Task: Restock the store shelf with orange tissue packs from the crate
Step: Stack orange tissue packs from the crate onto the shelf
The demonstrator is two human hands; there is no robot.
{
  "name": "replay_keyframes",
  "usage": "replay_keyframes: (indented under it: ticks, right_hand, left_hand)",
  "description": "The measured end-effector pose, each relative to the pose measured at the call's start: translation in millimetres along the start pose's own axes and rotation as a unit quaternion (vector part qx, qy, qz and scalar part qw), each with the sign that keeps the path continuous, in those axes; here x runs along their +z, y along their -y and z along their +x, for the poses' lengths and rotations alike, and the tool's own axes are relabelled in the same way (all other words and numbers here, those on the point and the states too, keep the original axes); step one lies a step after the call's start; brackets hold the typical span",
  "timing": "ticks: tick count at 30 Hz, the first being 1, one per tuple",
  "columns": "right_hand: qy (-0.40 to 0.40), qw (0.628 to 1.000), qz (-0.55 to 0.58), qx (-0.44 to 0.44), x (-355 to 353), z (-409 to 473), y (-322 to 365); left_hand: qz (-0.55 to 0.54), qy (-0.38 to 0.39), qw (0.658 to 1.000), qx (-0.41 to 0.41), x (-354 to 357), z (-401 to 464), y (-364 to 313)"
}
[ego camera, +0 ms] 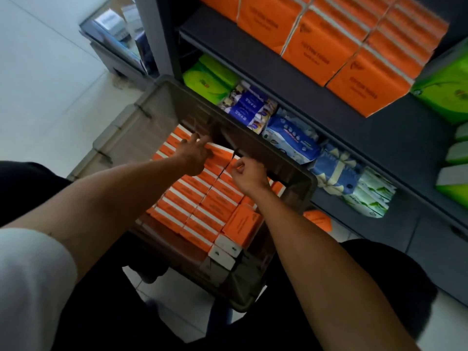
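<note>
Orange-and-white tissue packs (202, 198) are filling the grey-brown crate (157, 102); beside the crate, green packs (205, 79) and blue-and-white packs (291, 133) are showing

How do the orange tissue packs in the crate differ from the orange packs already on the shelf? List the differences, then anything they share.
1. The orange packs in the crate lie in tight rows, narrow edges up; the orange packs on the shelf are stacked, broad printed faces showing.
2. The crate packs sit low inside the crate; the shelf packs sit higher, on the shelf.

Shared: orange wrapping with white edges.

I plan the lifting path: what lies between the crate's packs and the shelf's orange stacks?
In the head view, the crate's far wall, then a lower shelf row of blue tissue packs.
</note>
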State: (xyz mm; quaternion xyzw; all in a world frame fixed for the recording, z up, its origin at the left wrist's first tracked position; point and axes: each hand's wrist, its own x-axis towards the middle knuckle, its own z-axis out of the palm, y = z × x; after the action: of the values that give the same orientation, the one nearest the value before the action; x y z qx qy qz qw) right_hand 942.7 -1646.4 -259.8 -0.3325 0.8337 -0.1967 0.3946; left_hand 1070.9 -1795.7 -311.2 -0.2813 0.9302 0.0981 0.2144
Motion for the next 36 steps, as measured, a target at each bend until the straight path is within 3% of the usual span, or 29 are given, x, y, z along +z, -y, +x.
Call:
replay_keyframes:
  ticks: [7, 13, 19, 25, 28, 31, 36]
  right_hand:
    - [-0.029, 0.999, 0.006, -0.017, -14, -17, 14]
    - [-0.095, 0.991, 0.001, -0.097, -47, -38, 30]
    - [-0.185, 0.966, 0.017, -0.182, -77, -59, 43]
    - [-0.23, 0.943, 0.042, -0.236, -113, -67, 63]
    - [-0.26, 0.926, 0.029, -0.271, -143, -62, 77]
    - [-0.298, 0.906, 0.003, -0.3, -180, -53, 95]
    - [-0.338, 0.884, -0.033, -0.321, -231, -24, 121]
  left_hand:
    - [-0.08, -0.079, 0.991, 0.077, -63, -34, -10]
    - [-0.196, -0.181, 0.948, 0.173, -121, -56, -13]
    - [-0.246, -0.259, 0.906, 0.227, -174, -74, -19]
    - [-0.29, -0.32, 0.875, 0.219, -218, -70, -32]
    - [-0.307, -0.385, 0.843, 0.219, -241, -61, -34]
    - [-0.35, -0.431, 0.814, 0.172, -262, -45, -36]
    - [-0.383, -0.439, 0.806, 0.099, -302, -15, -39]
